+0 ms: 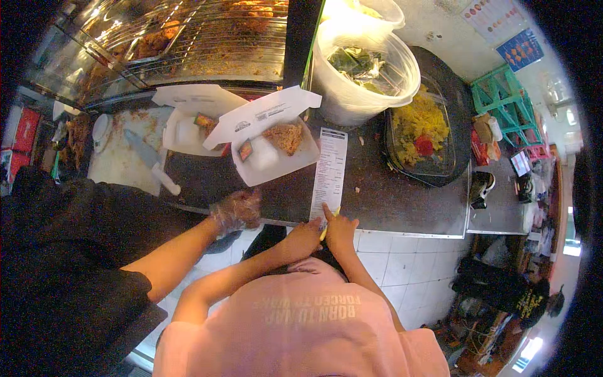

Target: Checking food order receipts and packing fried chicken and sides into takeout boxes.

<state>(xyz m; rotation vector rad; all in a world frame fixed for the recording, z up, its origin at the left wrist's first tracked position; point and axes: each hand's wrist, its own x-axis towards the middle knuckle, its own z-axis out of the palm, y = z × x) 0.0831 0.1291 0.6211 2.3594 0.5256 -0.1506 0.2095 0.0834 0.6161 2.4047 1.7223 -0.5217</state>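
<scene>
A long printed receipt (330, 174) lies on the dark counter in front of me. My right hand (341, 230) is over its lower end, index finger stretched onto the paper. A slim yellow pen (323, 233) passes under that finger and appears held in this hand. Close beside it, my left hand (304, 241) touches the receipt's bottom edge; its fingertips are partly hidden. Beyond my hands stands an open white paper box (301, 162) with fried chicken (285, 138), a white wrapped mound (262, 154) and a small sachet (245, 150).
Left of me, a co-worker's clear-gloved hand (238, 207) reaches over the counter edge. Behind are a second open box (176, 118), a knife (146, 151) on a cutting board (115, 165) and a heated display (212, 61). A plastic tub (367, 101) and food container (419, 136) stand right.
</scene>
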